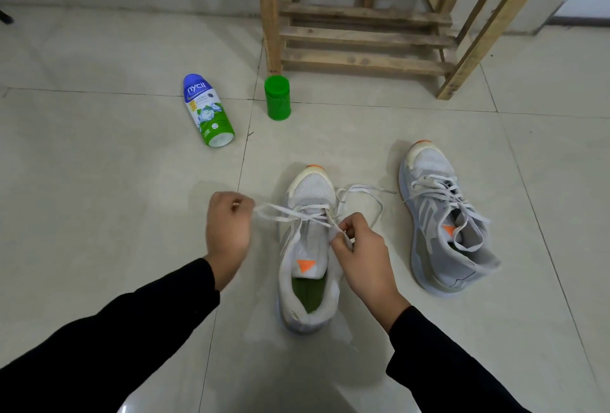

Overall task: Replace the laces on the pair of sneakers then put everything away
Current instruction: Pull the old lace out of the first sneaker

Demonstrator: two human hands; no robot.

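A white sneaker [310, 191] with an orange toe tip and a green insole stands on the tiled floor right in front of me, toe pointing away. Its white lace [287, 212] runs through the upper eyelets. My left hand [227, 227] is closed on one lace end and holds it out to the left of the shoe. Over the tongue, my right hand [359, 247] pinches the lace at the right-side eyelets. A loose loop of lace trails to the right of the toe. The second sneaker [442, 221], grey, lies to the right with loose laces.
A blue-and-green powder bottle [207, 111] lies on its side on the floor at the left. A green lidded jar [278, 97] stands by the leg of a wooden slatted rack [363, 36] at the back. Pale floor tiles surround the shoes.
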